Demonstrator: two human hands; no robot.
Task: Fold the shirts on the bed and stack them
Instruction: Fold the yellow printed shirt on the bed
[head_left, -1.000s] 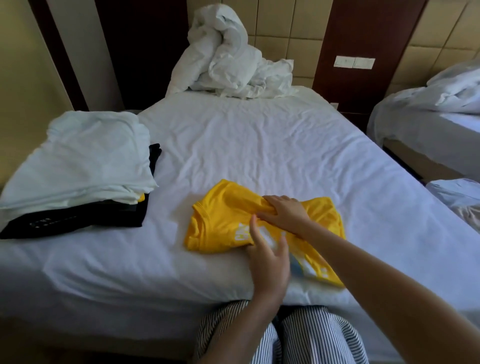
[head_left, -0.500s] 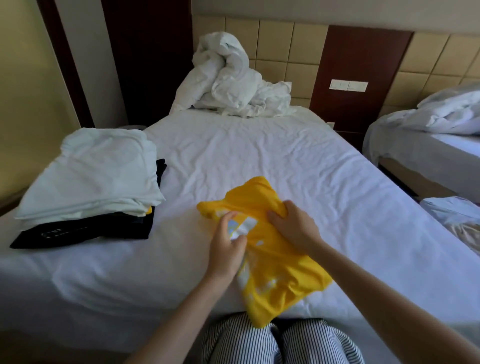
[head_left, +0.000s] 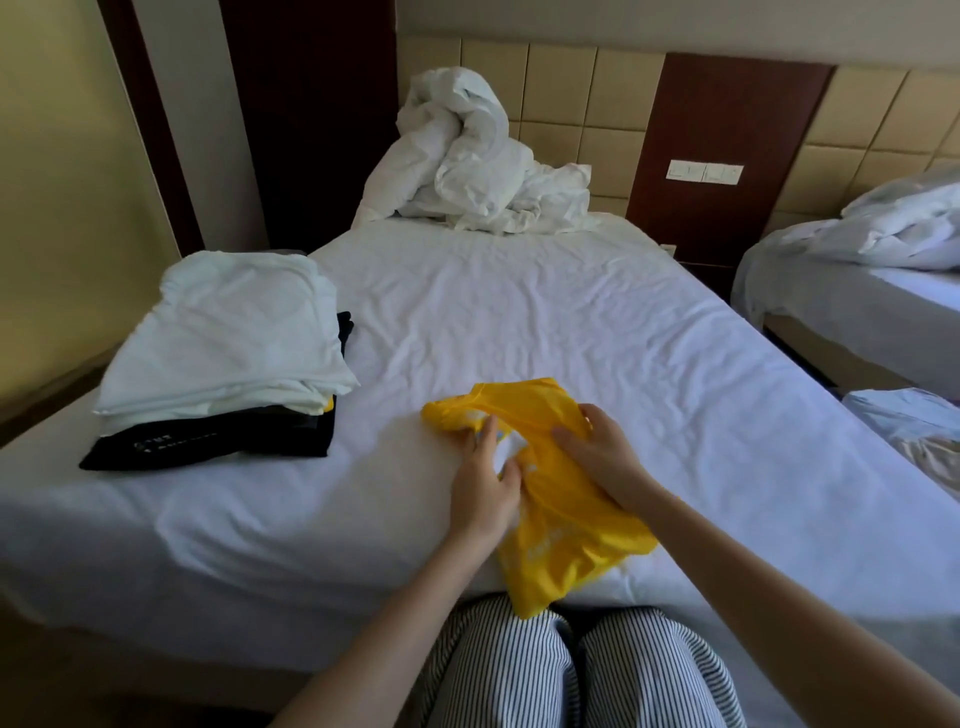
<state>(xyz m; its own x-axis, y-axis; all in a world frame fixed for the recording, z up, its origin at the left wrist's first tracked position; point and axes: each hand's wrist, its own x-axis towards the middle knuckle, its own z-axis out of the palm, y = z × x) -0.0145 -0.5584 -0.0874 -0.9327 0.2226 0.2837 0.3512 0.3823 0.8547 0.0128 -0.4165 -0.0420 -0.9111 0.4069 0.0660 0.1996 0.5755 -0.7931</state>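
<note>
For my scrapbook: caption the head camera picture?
Left hand and right hand hold a yellow shirt near the folded stack.

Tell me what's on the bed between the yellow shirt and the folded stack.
Only bare white sheet lies between the yellow shirt and the folded stack, as the head view shows.

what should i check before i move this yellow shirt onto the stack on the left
1. Grip on the yellow shirt: ok, the left hand and the right hand both hold it.
2. Fold tidy: not ok, it is bunched and its near end overhangs the edge of the bed.
3. Stack top free: ok, nothing lies on the white shirt.
4. Stack squared: not ok, the black shirt sticks out underneath.
5. Way across: ok, only bare bed lies between.
</note>
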